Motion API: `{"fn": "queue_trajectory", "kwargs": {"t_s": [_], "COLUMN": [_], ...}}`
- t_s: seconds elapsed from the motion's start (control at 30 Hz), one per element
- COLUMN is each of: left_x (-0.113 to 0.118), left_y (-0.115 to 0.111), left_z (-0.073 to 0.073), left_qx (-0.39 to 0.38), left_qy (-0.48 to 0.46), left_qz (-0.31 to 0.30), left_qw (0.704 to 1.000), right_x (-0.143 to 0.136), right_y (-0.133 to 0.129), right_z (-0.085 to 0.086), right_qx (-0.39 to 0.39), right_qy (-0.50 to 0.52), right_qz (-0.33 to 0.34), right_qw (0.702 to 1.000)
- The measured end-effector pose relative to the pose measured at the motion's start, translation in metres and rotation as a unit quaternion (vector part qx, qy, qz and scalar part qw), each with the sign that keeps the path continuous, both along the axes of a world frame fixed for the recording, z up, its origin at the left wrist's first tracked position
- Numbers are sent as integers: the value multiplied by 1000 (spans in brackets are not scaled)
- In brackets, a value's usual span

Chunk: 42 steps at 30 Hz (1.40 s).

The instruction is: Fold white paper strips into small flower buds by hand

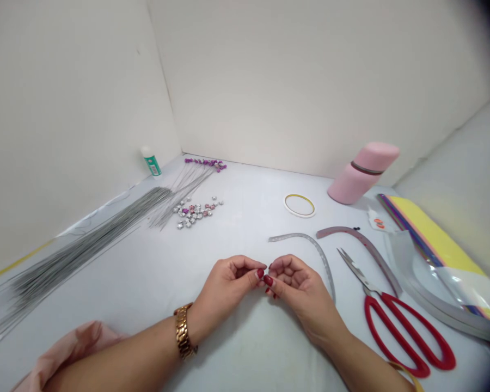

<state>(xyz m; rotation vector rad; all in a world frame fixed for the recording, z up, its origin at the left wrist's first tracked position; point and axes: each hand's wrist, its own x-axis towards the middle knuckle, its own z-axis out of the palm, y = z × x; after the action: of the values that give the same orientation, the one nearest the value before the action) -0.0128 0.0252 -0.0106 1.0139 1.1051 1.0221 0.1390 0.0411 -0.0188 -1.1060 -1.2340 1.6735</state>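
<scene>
My left hand [234, 280] and my right hand [296, 286] meet over the white table in the middle of the head view. Thumb and fingertips are pinched together on each, almost touching the other hand's. Whatever sits between the fingertips is too small or hidden to make out. Just beyond my right hand curves a clear gauge strip [310, 240]. Further left lies a scatter of small silver, pink and purple beads [194, 213]. Behind those, thin wire stems end in purple beads [206, 163].
A large bundle of grey wires [93, 239] runs along the left. A glue stick [152, 162] stands by the wall. Right of centre are a tape roll [299, 206], a pink bottle [361, 174], red-handled scissors [396, 326], a mauve strip [363, 245] and coloured sheets [441, 234].
</scene>
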Motion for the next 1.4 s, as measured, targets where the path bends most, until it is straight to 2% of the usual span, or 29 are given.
{"fn": "queue_trajectory", "kwargs": {"t_s": [0.13, 0.33, 0.47, 0.63, 0.77, 0.93, 1.2, 1.4], "left_x": [0, 1, -1, -2, -1, -1, 0, 0], "left_y": [1, 0, 1, 2, 3, 2, 1, 0], "left_z": [1, 5, 2, -3, -2, 0, 0, 1], "left_qx": [8, -21, -8, -40, -51, -48, -48, -33], "left_qy": [-10, -25, -16, -39, -54, -62, -59, -42], "left_qz": [-4, -2, -3, 18, 21, 25, 24, 16], "left_qw": [1000, 999, 1000, 998, 997, 997, 997, 998], "right_x": [-2, 0, 2, 2, 2, 3, 3, 1], "right_y": [3, 5, 5, 3, 0, 1, 2, 1], "right_z": [2, 3, 3, -1, -4, -3, 3, 3], "right_qx": [-16, -36, -42, -7, 30, 37, -12, -18], "right_qy": [19, 37, 41, 5, -12, -13, -20, -12], "right_qz": [14, 41, 40, 30, 28, 29, 30, 26], "right_qw": [1000, 998, 997, 999, 999, 999, 999, 999]}}
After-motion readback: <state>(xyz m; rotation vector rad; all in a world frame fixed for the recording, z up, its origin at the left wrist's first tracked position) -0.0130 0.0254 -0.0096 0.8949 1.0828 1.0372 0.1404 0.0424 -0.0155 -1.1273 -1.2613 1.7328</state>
